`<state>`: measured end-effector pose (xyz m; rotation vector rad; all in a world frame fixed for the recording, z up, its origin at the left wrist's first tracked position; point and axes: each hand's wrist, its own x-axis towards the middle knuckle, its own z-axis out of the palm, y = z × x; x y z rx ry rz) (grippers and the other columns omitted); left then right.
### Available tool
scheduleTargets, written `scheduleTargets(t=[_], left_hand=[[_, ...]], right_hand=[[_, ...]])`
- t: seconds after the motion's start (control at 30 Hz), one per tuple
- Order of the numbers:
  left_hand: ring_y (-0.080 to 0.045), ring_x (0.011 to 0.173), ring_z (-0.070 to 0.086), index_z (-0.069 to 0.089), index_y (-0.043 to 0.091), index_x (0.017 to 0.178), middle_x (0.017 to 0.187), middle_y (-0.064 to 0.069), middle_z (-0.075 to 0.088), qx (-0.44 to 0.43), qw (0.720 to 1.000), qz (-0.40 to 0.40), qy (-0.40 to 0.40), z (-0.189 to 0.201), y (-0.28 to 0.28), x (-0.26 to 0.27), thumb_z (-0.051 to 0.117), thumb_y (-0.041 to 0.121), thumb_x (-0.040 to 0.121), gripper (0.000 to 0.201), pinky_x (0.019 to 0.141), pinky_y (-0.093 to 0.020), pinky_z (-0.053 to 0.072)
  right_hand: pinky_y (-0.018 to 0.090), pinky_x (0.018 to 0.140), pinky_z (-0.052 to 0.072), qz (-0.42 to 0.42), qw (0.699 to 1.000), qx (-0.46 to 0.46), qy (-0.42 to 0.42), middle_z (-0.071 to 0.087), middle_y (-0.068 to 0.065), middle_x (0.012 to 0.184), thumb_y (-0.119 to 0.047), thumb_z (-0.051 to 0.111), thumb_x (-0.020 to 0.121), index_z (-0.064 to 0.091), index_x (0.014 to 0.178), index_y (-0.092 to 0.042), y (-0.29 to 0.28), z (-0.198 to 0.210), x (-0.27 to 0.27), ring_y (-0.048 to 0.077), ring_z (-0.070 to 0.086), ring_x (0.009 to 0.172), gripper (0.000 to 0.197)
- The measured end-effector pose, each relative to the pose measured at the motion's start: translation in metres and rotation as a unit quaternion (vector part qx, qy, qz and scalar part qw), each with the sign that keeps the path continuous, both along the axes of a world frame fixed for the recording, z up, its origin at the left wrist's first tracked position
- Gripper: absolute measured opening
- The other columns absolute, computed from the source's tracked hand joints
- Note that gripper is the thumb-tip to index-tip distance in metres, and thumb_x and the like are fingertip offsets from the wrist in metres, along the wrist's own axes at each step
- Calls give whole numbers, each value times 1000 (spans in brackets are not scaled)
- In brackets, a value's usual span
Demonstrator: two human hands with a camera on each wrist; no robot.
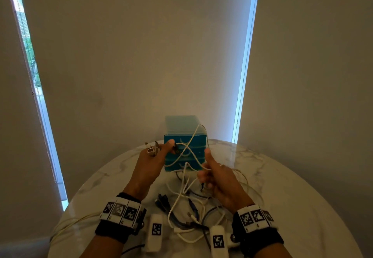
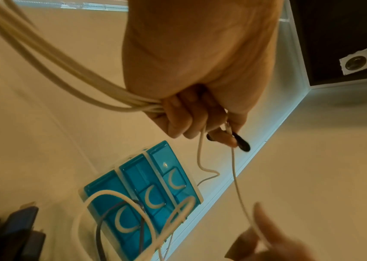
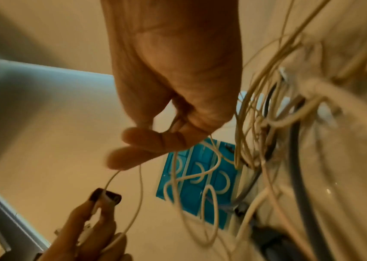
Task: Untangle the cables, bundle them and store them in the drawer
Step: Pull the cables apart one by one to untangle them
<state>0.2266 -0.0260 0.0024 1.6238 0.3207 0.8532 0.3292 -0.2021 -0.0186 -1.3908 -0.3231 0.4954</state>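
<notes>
Progress stands at an early stage, by our reading. We hold both hands raised above the marble table (image 1: pixel 302 177), working one thin white cable (image 1: pixel 193 136) free of the heap.

Our left hand (image 1: pixel 150 164) pinches the cable's connector end between thumb and forefinger, while its remaining fingers curl round a gathered set of cream cable loops (image 2: pixel 43 67) that trail off toward 10 o'clock in the left wrist view. That gathering we judge a first partial bundle, not yet tied.

Our right hand (image 1: pixel 220 179) has its fingers curled on the same white cable lower down, thumb standing upright; several thin strands pass through or beside its grip, and we cannot tell exactly how many it holds.

The cable crosses itself between the two hands, directly before the blue drawer unit (image 1: pixel 184 152), which stands at 12 o'clock on the table. All three drawers appear closed, and we see nothing stored.

The cable heap (image 1: pixel 191 213), white, grey and dark leads with plugs, lies at 6 o'clock from the hands, plainly still knotted.

Outstanding, in our judgement: most of the untangling, all bundling, opening a drawer, stowing.
</notes>
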Motion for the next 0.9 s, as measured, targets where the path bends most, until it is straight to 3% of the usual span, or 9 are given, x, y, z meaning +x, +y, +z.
scheduleTargets(t=[0.1,0.17,0.23,0.37,0.43,0.53,0.7,0.8,0.9], left_hand=[[-4,50,42,77,13,78,48,17,50,-7,999,30,-8,-4,9,4,61,49,104,48,56,-32,33],[-8,55,41,75,13,75,49,16,51,-7,999,36,-17,-5,9,4,60,49,105,49,58,-33,32],[-10,57,41,74,17,70,50,16,51,-16,999,43,-27,-5,10,3,61,48,105,48,61,-35,32],[-5,54,44,75,19,68,51,15,52,-47,995,72,-44,-3,17,2,64,46,104,46,67,-36,36],[3,49,47,76,16,73,50,18,55,-55,995,69,-50,-2,16,1,64,44,105,44,65,-35,36],[9,51,54,76,13,80,53,21,61,-54,996,61,-45,-1,13,-3,62,40,106,40,68,-34,40],[9,53,56,76,12,81,56,21,64,-67,994,71,-50,3,15,-6,65,42,104,39,69,-34,41],[6,50,54,78,13,83,52,20,60,-62,995,50,-53,4,15,-7,68,46,101,38,64,-33,40],[3,47,49,78,11,84,52,17,57,-59,996,30,-64,5,17,-7,71,46,98,39,60,-28,38]], right_hand=[[21,37,37,130,991,27,34,55,9,49,-93,33,84,68,74,-9,-11,15,-6,14,49,36,91],[20,36,39,201,972,112,53,53,10,47,-91,27,89,74,85,-2,-23,33,-9,14,49,33,101],[22,39,40,186,972,141,-3,57,11,53,-78,37,99,76,103,-1,-31,54,-16,16,53,38,87],[25,44,44,-28,955,124,-268,74,10,77,-33,70,99,73,110,-7,-31,84,-29,23,65,59,28],[20,51,49,-98,910,48,-399,76,2,82,-33,78,96,68,112,-20,-22,91,-32,11,68,63,23],[11,58,46,-31,815,-225,-533,66,-12,75,-67,70,88,64,116,-39,-2,95,-40,0,64,64,41],[21,70,53,150,665,-407,-609,72,-18,92,-91,53,82,76,115,-31,31,81,-37,-2,63,74,72],[25,76,54,117,685,-391,-604,71,-16,101,-74,62,91,68,124,-27,40,77,-29,2,64,82,57],[17,63,43,111,729,-335,-587,62,-13,78,-50,64,102,71,105,-22,42,76,-28,1,57,65,29]])
